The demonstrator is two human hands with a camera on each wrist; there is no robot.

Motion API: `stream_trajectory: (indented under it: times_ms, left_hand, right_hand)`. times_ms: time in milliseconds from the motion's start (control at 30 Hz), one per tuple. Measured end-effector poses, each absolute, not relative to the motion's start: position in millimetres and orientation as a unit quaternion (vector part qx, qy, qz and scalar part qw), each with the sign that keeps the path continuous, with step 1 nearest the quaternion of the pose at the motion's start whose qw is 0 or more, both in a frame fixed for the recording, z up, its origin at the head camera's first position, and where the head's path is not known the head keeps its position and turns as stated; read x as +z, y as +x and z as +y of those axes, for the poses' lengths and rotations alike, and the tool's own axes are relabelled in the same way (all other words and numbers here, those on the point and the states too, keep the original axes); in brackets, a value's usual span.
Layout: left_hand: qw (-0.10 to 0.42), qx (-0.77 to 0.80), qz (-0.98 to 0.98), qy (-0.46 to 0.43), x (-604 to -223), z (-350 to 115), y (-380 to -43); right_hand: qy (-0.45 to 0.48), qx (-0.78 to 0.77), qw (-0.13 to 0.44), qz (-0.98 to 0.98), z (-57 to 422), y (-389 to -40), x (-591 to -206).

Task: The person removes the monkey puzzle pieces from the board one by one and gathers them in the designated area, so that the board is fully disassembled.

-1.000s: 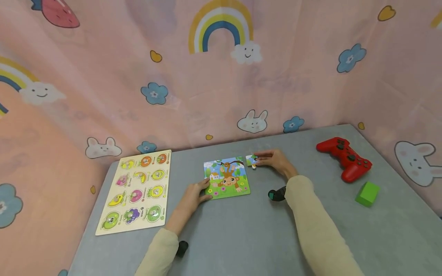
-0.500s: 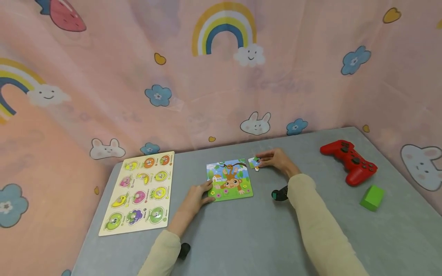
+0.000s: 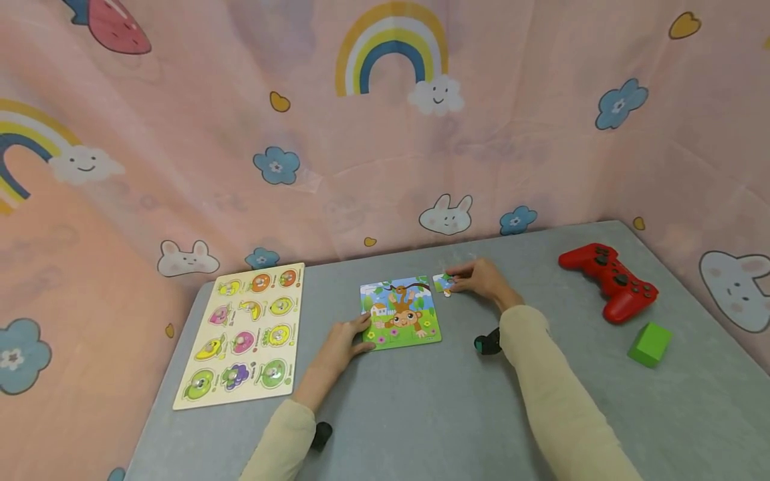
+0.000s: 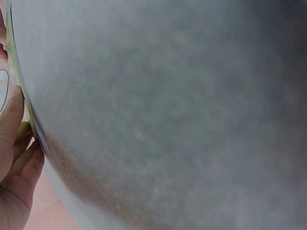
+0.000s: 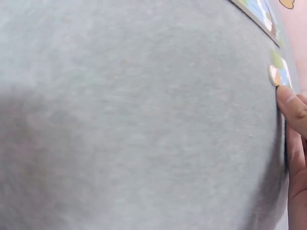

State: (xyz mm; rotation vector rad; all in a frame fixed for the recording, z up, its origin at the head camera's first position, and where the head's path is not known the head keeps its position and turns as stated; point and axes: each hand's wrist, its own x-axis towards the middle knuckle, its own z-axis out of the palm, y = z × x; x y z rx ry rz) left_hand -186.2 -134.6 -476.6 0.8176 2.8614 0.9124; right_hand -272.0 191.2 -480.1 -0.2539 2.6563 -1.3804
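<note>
A square jigsaw puzzle (image 3: 404,327) with a hanging monkey lies face up on the grey table. My left hand (image 3: 335,344) holds its lower left corner, the thumb at the near edge and the fingers at the left side. In the left wrist view, the fingertips (image 4: 17,98) sit right at the puzzle's thin edge. A small loose puzzle piece (image 3: 442,283) lies just off the puzzle's upper right corner. My right hand (image 3: 486,280) pinches its right side. The right wrist view shows the thumb against the piece (image 5: 283,72), partly covering it.
A wooden fruit peg puzzle board (image 3: 289,364) lies on the left of the table. A red game controller (image 3: 613,286) and a green block (image 3: 650,345) are on the right. Behind the table hangs a pink patterned cloth (image 3: 361,174).
The head view has shifted slightly, so everything appears a little further right. Both hands keep their places, at the puzzle and at the loose piece.
</note>
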Motion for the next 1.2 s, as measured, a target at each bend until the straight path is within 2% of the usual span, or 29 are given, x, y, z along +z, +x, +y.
stream_trajectory:
  times_ms: [467, 800, 1200]
  left_hand:
    - [0.008, 0.293, 0.916, 0.273, -478.5, -133.0, -182.4]
    - [0.004, 0.289, 0.918, 0.271, -475.5, -135.8, -186.2]
    - [0.003, 0.281, 0.918, 0.28, -474.2, -136.9, -187.0]
  right_hand:
    - [-0.057, -0.576, 0.108, 0.808, 197.5, -264.5, -489.6]
    - [-0.065, -0.641, 0.101, 0.758, 204.0, -266.2, -479.9]
    - [-0.069, -0.634, 0.099, 0.764, 188.1, -266.8, -473.8]
